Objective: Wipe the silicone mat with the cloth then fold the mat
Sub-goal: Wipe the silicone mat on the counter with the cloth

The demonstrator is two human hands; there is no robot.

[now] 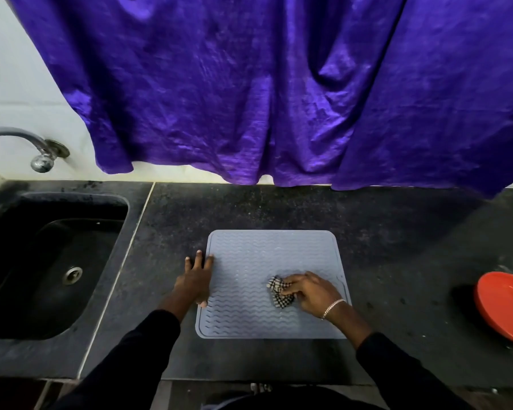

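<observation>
A grey-blue silicone mat [249, 255] with a wavy ridged surface lies flat on the dark stone counter, straight ahead of me. My left hand [194, 281] rests flat at the mat's left edge, fingers spread, its thumb on the mat. My right hand [311, 291], with a silver bracelet on its wrist, presses a bunched black-and-white checked cloth [277, 292] onto the right half of the mat.
A black sink [18, 276] with a metal drain sits at the left, a chrome tap [39, 149] above it on the white wall. A purple curtain [249, 84] hangs over the counter's back edge. A red bowl [504, 303] stands at the far right.
</observation>
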